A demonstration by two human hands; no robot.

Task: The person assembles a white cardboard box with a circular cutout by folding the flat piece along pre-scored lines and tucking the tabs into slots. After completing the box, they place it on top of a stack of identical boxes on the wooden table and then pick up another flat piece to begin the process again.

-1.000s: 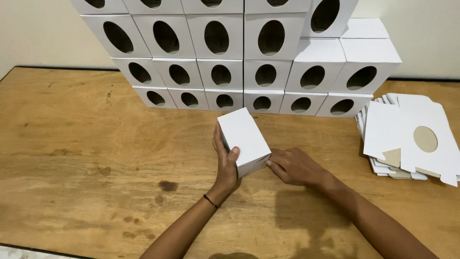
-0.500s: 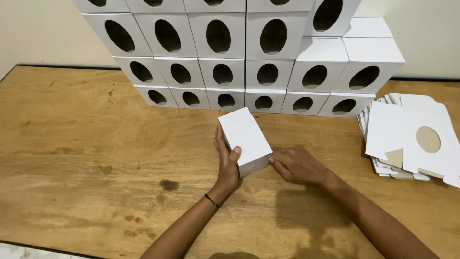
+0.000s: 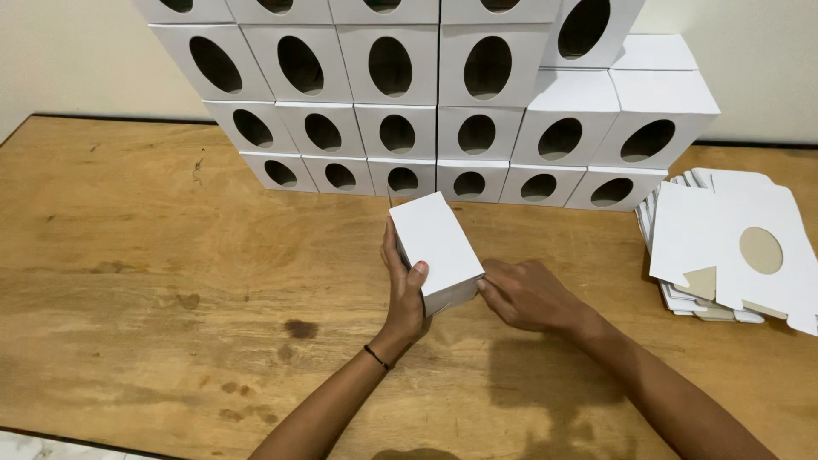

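Observation:
A small white cardboard box (image 3: 434, 243) rests tilted on the wooden table (image 3: 128, 281) near its middle. My left hand (image 3: 405, 294) grips the box's left side, thumb laid across its top face. My right hand (image 3: 528, 294) presses its fingertips against the box's lower right edge. A thin dark band circles my left wrist.
A wall of several stacked white boxes with oval cut-outs (image 3: 443, 111) stands along the back of the table. A pile of flat unfolded box blanks (image 3: 733, 251) lies at the right edge. A pale wall rises behind the stack.
Both hands and the box have stayed nearly in place; the right fingertips sit a little closer against the box's edge.

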